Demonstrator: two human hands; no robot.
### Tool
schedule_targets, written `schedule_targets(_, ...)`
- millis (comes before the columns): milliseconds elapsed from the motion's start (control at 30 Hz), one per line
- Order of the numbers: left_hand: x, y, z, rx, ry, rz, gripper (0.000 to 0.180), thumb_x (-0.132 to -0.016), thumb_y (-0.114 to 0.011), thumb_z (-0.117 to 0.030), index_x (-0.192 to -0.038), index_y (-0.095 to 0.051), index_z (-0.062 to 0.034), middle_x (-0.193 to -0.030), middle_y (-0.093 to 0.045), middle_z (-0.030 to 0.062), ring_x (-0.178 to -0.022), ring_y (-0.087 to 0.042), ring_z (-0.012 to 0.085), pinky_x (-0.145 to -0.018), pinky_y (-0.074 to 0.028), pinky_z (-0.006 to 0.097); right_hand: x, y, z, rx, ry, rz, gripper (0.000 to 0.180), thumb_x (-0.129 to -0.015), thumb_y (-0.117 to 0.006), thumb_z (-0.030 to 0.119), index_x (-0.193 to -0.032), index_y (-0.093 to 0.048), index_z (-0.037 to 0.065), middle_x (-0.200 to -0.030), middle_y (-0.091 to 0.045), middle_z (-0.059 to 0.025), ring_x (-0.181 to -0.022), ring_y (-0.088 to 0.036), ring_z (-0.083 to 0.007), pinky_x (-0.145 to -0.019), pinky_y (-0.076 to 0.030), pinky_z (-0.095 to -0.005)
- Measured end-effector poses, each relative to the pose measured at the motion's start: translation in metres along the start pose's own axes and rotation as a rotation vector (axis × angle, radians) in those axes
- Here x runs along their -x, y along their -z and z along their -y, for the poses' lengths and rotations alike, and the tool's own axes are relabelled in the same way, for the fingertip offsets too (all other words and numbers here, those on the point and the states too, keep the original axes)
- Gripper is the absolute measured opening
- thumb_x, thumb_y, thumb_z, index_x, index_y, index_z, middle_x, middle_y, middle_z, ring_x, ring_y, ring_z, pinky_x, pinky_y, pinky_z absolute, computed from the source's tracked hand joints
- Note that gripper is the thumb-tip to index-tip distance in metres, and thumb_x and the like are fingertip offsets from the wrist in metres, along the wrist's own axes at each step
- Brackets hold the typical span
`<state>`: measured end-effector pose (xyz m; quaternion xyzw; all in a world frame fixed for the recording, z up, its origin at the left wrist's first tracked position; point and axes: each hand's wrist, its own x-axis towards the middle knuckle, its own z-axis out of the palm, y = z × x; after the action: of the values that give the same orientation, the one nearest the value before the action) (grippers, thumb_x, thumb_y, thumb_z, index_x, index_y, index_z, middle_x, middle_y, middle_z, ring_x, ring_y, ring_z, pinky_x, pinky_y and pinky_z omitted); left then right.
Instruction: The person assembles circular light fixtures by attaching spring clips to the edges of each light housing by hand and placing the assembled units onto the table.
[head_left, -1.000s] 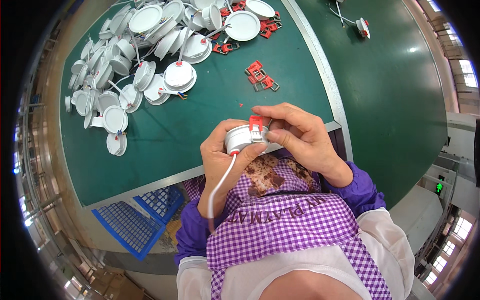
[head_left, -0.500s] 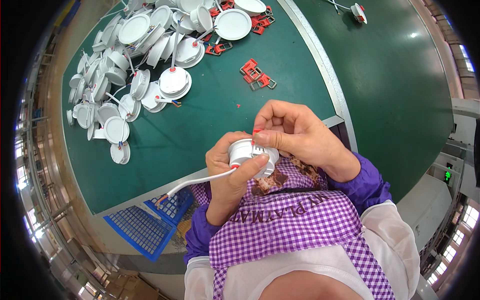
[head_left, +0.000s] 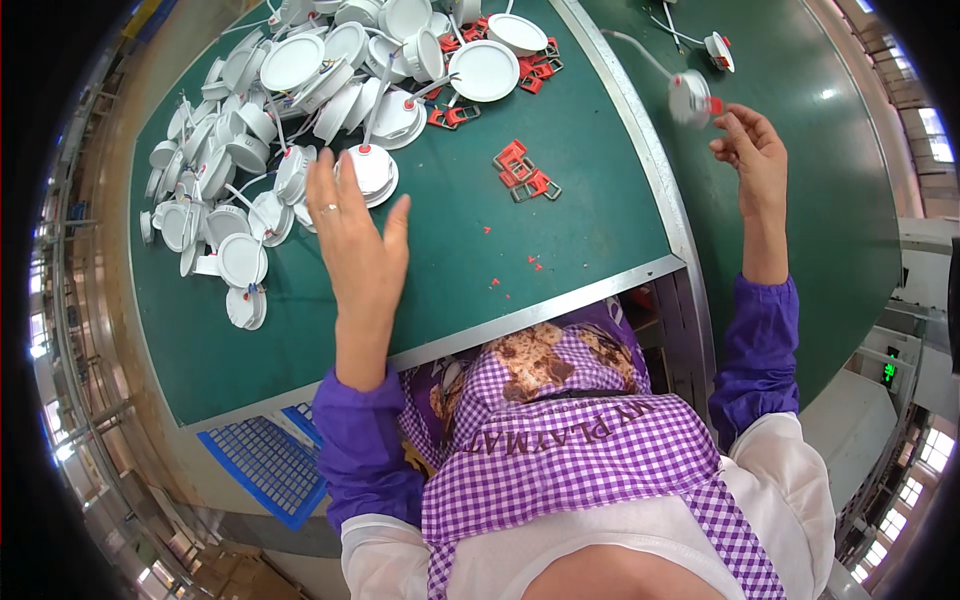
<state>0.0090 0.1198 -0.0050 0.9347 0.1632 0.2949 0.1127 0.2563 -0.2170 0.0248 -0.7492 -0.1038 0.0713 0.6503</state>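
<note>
My right hand point(head_left: 757, 150) is out over the green surface on the right, its thumb and fingers drawn together. At its fingertips is the red clip of a round white downlight point(head_left: 688, 98); the lamp is blurred and its white cable trails to the left. My left hand point(head_left: 362, 245), with a ring on it, reaches over the table with fingers stretched out and nothing in them. It covers part of the near side of the downlight pile, close by a downlight point(head_left: 372, 172) with a red cable grommet.
A large pile of white downlights point(head_left: 243, 262) with cables covers the table's far left. Red clips with metal frames point(head_left: 524, 170) lie mid-table, near small red scraps point(head_left: 532, 262). A metal edge point(head_left: 655, 150) divides the two green surfaces. Another downlight point(head_left: 718, 50) lies far right.
My hands have parted from in front of my apron. The right has carried the downlight out to the right, the left has gone forward to the pile. More red scraps show on the table.
</note>
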Motion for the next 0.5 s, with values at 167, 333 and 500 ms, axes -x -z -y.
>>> schedule_targets(167, -0.018, -0.02, 0.023, -0.109, 0.131, 0.059, 0.084, -0.076, -0.079, -0.016, -0.14, -0.033, 0.0121, -0.138, -0.045, 0.03, -0.137, -0.032, 0.044, -0.112, -0.029, 0.051, 0.019, -0.064, 0.002, 0.137, 0.154, 0.116, 0.014, -0.092, -0.064, 0.012, -0.101, -0.069, 0.002, -0.084, -0.067, -0.0015, -0.068, -0.062, -0.0092, -0.06, -0.049, -0.0224)
schedule_targets(333, -0.016, -0.025, 0.019, -0.093, 0.212, 0.047, 0.089, -0.071, -0.082, -0.017, -0.14, -0.032, 0.0103, -0.125, -0.052, 0.0296, -0.125, -0.04, 0.0426, -0.106, -0.032, 0.051, 0.052, -0.143, 0.003, 0.489, 0.383, 0.375, 0.012, -0.085, -0.071, 0.01, -0.094, -0.068, 0.003, -0.087, -0.064, -0.0089, -0.074, -0.062, -0.0202, -0.065, -0.049, -0.0297)
schedule_targets(500, 0.001, -0.006, -0.017, 0.209, 0.291, 0.027, 0.077, -0.074, -0.082, -0.013, -0.135, -0.04, 0.0091, -0.127, -0.044, 0.0247, -0.119, -0.048, 0.0353, -0.097, -0.044, 0.045, 0.062, -0.162, -0.005, 0.824, 0.671, 0.414, 0.009, -0.083, -0.066, 0.011, -0.085, -0.064, 0.003, -0.09, -0.06, -0.0127, -0.085, -0.063, -0.032, -0.072, -0.052, -0.0433)
